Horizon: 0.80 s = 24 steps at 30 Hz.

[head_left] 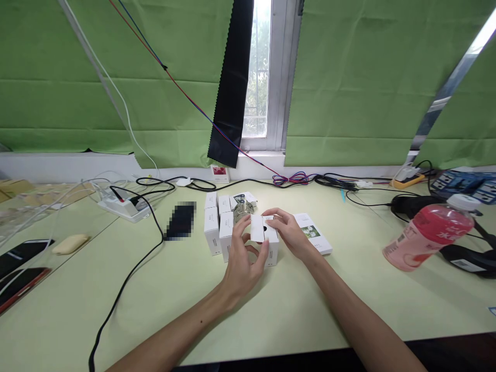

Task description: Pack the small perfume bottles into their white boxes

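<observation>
A small white box (pixel 273 253) stands upright on the table in front of me, its lid flap (pixel 256 228) raised at the top. My left hand (pixel 248 256) grips the box from the left, with the thumb on its front and the fingers by the flap. From the right, my right hand (pixel 290 231) holds its upper edge, the thumb on top beside a dark round spot. Just behind the hands is a clear glass bottle (pixel 243 205), partly hidden. More white boxes (pixel 212 227) stand close together on the left. Beside my right hand lies a flat white box (pixel 314 235) with a flower picture.
A pink drink bottle (pixel 426 235) leans or lies at the right near a black headset-like object (pixel 470 258). A black cable (pixel 127 281) runs down the left side from a power strip (pixel 126 206). Phones (pixel 23 253) and a cream-coloured case (pixel 70 244) lie at the far left.
</observation>
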{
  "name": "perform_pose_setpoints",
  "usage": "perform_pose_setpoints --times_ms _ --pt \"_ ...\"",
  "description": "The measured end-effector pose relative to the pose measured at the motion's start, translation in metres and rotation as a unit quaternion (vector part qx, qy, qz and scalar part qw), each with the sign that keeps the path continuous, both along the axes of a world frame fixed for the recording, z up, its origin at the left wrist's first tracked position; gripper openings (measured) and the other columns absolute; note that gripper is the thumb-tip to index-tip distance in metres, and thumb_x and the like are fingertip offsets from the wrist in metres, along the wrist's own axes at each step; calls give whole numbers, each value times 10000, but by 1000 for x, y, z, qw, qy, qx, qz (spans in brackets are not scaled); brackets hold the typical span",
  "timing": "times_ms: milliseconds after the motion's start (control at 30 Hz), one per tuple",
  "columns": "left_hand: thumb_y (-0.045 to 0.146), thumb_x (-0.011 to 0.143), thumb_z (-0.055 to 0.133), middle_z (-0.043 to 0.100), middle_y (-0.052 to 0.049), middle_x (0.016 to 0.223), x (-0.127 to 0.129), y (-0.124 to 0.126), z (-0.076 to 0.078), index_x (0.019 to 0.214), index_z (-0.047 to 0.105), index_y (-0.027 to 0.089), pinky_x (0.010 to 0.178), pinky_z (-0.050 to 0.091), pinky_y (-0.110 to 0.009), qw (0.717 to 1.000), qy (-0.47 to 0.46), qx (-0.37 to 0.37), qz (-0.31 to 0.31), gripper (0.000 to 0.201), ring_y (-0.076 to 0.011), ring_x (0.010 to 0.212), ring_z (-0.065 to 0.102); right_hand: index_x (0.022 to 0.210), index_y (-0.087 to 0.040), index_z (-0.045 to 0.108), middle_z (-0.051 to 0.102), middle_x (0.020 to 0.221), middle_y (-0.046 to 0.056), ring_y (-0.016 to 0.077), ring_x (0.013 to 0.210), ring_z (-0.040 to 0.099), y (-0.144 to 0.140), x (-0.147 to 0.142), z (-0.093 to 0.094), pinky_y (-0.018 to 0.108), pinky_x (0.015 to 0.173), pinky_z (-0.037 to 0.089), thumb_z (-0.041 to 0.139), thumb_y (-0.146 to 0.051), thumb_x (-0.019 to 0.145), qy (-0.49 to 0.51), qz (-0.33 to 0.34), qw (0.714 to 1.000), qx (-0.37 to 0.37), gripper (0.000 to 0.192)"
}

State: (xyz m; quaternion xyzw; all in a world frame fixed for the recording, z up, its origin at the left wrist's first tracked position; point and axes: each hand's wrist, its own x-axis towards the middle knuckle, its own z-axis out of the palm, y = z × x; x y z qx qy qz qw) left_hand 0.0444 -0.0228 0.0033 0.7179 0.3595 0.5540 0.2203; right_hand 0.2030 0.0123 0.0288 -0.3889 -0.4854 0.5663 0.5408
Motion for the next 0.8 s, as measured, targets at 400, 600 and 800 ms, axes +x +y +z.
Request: perform_pose_setpoints --times_ms 400,600,800 --pt "354 954 606 633 -128 1270 1 -7 9 1389 298 272 610 589 -250 995 -8 -96 -3 538 -158 850 699 966 -235 671 616 720 -35 161 712 528 0 1 1 299 686 381 783 -395 714 7 8 1000 -2 318" --pt "421 962 571 657 -98 1161 4 -11 17 1394 298 264 506 526 -237 985 -20 -169 -19 534 -109 621 643 960 -236 666 601 710 -36 168 722 525 -1 0 1 301 689 376 781 -387 717 10 8 1000 -3 309" --pt "462 951 555 660 -92 1105 4 -12 22 1404 335 239 465 487 -240 978 -18 -207 -12 550 -93 533 593 971 -240 669 617 730 -29 178 755 535 1 2 -1 315 737 381 771 -369 728 5 2 1000 3 293"
